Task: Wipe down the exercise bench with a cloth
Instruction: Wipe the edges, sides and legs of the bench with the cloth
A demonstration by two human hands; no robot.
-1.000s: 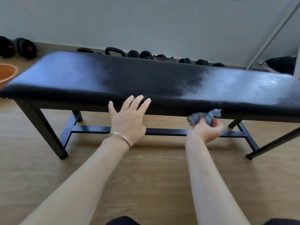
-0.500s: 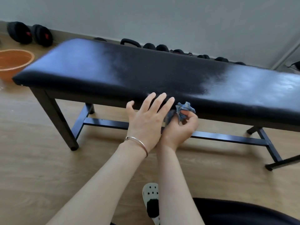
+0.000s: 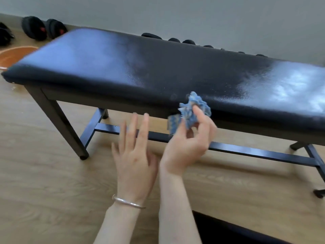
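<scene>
Head view: your right hand (image 3: 186,147) sits at mid-frame, its thumb and curled fingers pinching a crumpled blue cloth (image 3: 192,110). The cloth looks nubbly and bunched into a loose wad, and its top lies against the front edge of the bench (image 3: 158,71), just right of the middle of the seat. Your left hand (image 3: 134,155) hangs just beside the right one, lower in the frame, with fingers straight and slightly spread; it holds nothing and is motion-blurred. A thin silver bracelet (image 3: 127,202) circles that wrist.

The bench seat is a long padded slab in glossy black, grained like leather, with pale sheen at its left end and right end. It rests on a dark metal frame (image 3: 260,153) with square legs and a low crossbar. Underneath is a wood-grain floor (image 3: 52,191). At upper left, round black weights (image 3: 42,29) lie along the grey wall (image 3: 193,14), and an orange basin (image 3: 12,54) shows at the left edge.
</scene>
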